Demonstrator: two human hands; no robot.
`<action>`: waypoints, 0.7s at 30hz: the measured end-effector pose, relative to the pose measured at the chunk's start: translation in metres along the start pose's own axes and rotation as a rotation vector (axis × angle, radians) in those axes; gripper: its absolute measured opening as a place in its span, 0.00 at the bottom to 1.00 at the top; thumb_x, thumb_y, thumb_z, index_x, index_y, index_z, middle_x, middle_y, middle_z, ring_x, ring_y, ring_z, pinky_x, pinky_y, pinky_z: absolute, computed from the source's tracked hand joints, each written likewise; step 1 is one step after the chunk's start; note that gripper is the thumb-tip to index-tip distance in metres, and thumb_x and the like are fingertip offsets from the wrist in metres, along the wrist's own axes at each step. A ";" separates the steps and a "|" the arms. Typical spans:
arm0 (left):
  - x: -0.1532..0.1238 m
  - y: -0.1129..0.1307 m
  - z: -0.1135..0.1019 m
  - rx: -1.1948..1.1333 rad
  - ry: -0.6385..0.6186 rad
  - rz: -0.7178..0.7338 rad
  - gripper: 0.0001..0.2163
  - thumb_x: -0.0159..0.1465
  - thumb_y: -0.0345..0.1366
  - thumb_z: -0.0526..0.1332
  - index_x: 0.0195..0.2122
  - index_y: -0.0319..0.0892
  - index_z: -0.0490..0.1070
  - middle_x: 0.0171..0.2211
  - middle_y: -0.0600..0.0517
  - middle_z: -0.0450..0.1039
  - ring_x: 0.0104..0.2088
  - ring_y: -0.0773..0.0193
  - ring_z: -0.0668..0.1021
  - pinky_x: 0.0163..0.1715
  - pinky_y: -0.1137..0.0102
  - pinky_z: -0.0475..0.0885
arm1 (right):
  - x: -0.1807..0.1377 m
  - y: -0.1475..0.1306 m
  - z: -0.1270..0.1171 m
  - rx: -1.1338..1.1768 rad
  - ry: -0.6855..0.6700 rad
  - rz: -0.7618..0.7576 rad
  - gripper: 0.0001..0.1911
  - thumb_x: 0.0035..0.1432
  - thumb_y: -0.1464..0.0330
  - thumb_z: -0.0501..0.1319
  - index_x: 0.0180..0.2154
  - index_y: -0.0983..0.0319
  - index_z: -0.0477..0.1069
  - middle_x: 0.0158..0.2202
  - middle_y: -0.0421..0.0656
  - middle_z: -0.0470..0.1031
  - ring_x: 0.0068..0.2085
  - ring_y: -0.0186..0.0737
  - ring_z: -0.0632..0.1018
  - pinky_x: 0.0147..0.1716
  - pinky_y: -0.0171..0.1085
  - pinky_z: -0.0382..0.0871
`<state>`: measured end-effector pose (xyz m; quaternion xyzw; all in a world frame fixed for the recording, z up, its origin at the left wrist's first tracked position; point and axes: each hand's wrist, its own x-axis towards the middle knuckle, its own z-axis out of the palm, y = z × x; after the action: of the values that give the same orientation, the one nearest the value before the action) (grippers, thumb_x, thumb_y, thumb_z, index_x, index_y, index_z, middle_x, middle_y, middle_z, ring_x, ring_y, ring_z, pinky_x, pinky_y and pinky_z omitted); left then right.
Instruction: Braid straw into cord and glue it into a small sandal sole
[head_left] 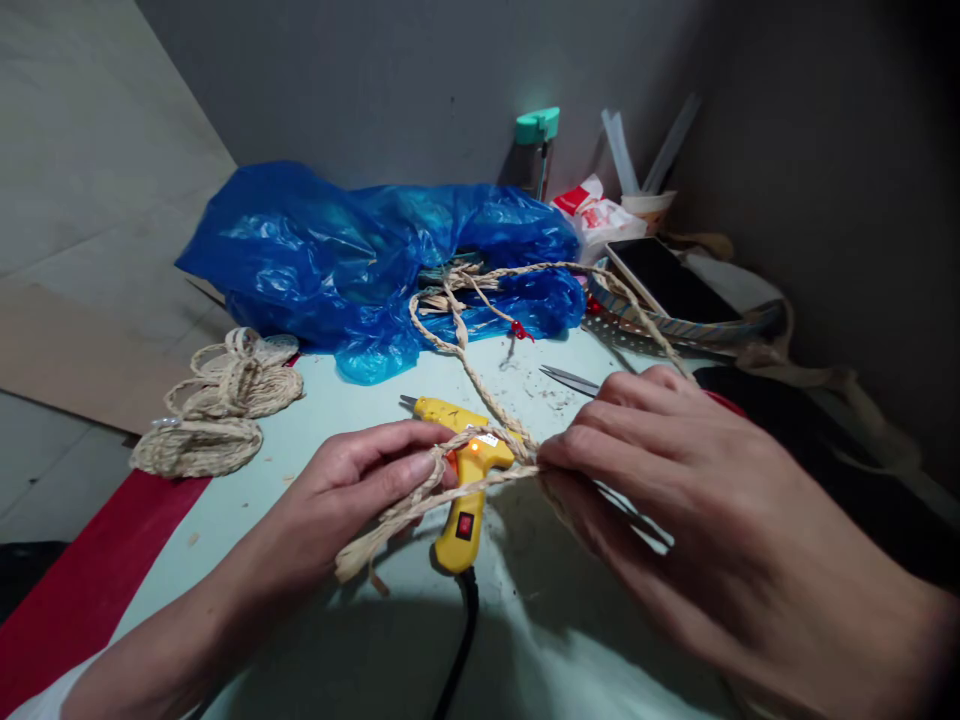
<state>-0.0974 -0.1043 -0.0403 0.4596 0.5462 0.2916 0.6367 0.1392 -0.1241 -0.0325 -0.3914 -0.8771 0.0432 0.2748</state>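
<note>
A braided straw cord [480, 385] runs from a bundle at the blue bag down to my hands. My left hand [386, 470] pinches its lower stretch, and loose frayed straw ends [367, 545] stick out below the fingers. My right hand [660, 480] is closed on the cord to the right, fingertips pressed together where strands meet. Another length of the braid passes behind the right knuckles. Beneath the cord lies a yellow hot glue gun [457, 540] with a lit orange light and a red switch. Scissors [570, 380] show their blades beside my right hand, their handles mostly hidden.
A blue plastic bag [300, 240] fills the back of the pale table. Coiled straw braids [199, 445] sit at the left. At the right are a phone [671, 280], a cup with glue sticks [649, 205] and a teal-capped container [537, 125]. The glue gun's black cord [461, 640] trails toward me.
</note>
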 end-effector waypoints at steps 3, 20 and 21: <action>-0.001 0.000 0.001 0.009 0.025 0.010 0.13 0.61 0.44 0.67 0.43 0.46 0.81 0.32 0.52 0.80 0.25 0.70 0.75 0.25 0.77 0.69 | 0.001 -0.006 0.007 -0.119 -0.009 0.019 0.09 0.58 0.73 0.57 0.25 0.61 0.65 0.24 0.40 0.67 0.28 0.40 0.64 0.33 0.44 0.56; 0.001 -0.005 0.009 0.256 0.086 0.090 0.12 0.57 0.44 0.67 0.36 0.42 0.80 0.28 0.52 0.76 0.25 0.68 0.69 0.24 0.75 0.64 | 0.000 -0.017 0.023 -0.288 0.112 0.065 0.13 0.58 0.74 0.55 0.21 0.60 0.61 0.20 0.38 0.61 0.24 0.38 0.62 0.31 0.42 0.55; 0.002 -0.005 0.009 0.248 0.106 0.101 0.12 0.57 0.44 0.67 0.35 0.42 0.80 0.27 0.53 0.76 0.24 0.68 0.69 0.23 0.75 0.63 | 0.000 -0.019 0.025 -0.248 0.099 0.065 0.13 0.57 0.74 0.55 0.22 0.60 0.61 0.20 0.38 0.62 0.24 0.38 0.61 0.31 0.42 0.54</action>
<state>-0.0887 -0.1076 -0.0460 0.5456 0.5871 0.2773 0.5299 0.1143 -0.1340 -0.0480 -0.4524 -0.8479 -0.0763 0.2658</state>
